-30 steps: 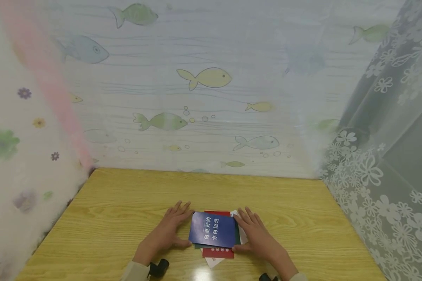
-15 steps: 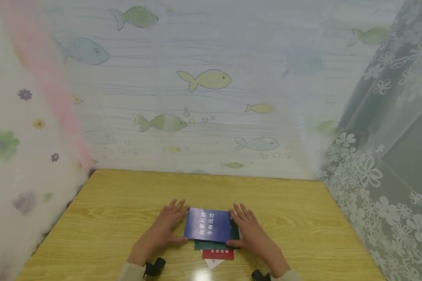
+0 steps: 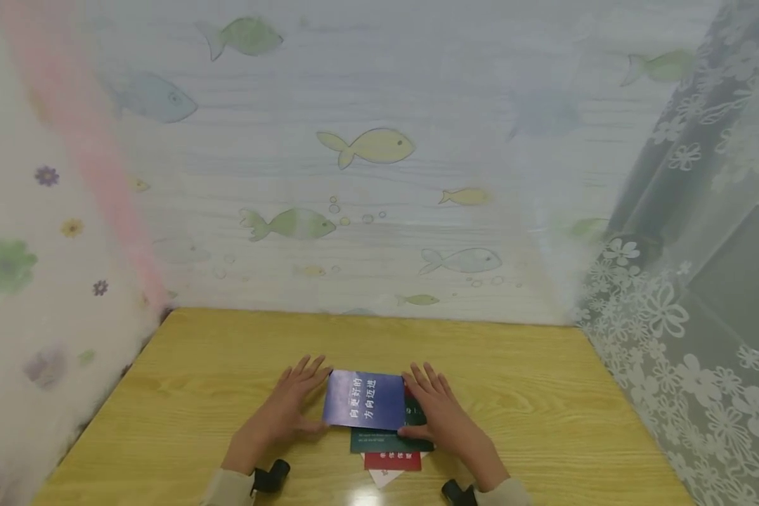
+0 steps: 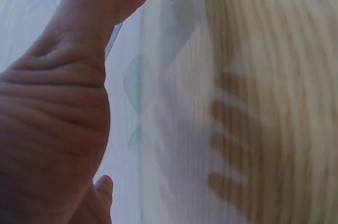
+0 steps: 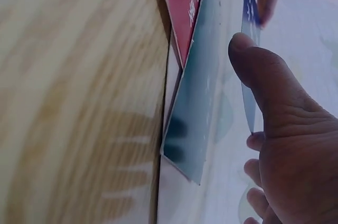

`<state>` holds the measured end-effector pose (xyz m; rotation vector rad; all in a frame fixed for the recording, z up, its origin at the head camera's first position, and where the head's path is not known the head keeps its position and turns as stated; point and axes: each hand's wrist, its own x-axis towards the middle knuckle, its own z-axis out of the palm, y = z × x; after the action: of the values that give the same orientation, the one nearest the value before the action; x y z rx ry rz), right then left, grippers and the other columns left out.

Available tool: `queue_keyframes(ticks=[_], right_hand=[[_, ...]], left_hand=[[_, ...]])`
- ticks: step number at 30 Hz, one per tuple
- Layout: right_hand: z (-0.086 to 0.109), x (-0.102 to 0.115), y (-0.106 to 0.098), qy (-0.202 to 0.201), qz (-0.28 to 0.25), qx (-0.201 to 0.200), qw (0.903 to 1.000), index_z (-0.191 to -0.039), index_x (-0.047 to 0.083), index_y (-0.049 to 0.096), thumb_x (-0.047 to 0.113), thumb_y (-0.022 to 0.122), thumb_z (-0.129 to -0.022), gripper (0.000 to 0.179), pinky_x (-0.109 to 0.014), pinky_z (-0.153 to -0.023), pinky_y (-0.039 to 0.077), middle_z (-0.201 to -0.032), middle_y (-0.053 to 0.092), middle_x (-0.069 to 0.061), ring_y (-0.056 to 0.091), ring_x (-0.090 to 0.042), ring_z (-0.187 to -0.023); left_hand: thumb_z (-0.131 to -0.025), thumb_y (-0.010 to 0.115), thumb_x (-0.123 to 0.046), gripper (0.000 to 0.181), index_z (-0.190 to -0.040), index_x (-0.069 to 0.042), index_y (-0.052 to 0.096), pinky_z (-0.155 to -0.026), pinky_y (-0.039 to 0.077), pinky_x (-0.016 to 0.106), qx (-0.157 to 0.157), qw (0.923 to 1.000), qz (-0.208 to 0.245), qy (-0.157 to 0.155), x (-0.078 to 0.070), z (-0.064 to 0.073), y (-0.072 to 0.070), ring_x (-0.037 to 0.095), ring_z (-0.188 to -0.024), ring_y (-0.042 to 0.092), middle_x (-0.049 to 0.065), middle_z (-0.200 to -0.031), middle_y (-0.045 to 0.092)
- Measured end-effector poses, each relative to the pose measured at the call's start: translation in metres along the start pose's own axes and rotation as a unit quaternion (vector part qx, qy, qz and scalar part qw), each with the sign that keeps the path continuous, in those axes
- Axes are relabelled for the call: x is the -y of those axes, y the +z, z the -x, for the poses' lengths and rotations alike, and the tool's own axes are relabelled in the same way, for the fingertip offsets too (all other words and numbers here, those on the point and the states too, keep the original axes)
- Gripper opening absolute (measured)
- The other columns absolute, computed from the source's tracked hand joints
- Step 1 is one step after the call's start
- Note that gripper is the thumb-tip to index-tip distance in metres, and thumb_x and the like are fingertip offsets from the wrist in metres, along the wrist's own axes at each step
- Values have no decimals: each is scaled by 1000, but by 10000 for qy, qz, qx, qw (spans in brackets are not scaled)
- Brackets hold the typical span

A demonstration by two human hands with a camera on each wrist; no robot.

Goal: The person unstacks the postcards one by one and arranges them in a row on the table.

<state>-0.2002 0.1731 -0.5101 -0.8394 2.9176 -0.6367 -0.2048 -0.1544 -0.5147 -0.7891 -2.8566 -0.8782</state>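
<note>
A blue card with white characters is raised above a small pile, held between both hands. My left hand holds its left edge, thumb at the near corner and fingers at the far corner. In the same way my right hand holds the right edge. Beneath lie a dark green card, a red card and a white card, partly covered. The right wrist view shows a gap between the lifted blue card and the green card.
The pile sits on a wood-grain table. A fish-patterned sheet hangs behind it. Flowered cloth borders the left side, and lace with white flowers borders the right. Each wrist wears a black device.
Both hands have lifted the blue card off the pile and carried it left and slightly away from me. More of the green card shows beneath it.
</note>
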Motion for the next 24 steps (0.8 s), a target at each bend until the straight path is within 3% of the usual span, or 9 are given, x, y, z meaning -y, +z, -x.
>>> queue_keyframes(ticks=[15,24], right_hand=[[-12,7,-3,-186,28,-118,9998,-156,-2,35,40,82,-84,95,-67,-123,16,-164,28,-25,16,-49,-153],[-25,7,1,-100,217,-142,9996,-158,2,32,43,80,-86,95,-63,-125,15,-165,28,-21,16,-45,-154]], left_hand=[[-73,91,-27,97,-153,-2,43,-122,13,69,20,10000,37,-90,13,-3,-2,48,-153,16,19,-164,32],[-76,89,-25,96,-155,-3,40,-122,12,68,17,9999,32,-166,24,-7,-8,49,-153,15,18,-164,31]])
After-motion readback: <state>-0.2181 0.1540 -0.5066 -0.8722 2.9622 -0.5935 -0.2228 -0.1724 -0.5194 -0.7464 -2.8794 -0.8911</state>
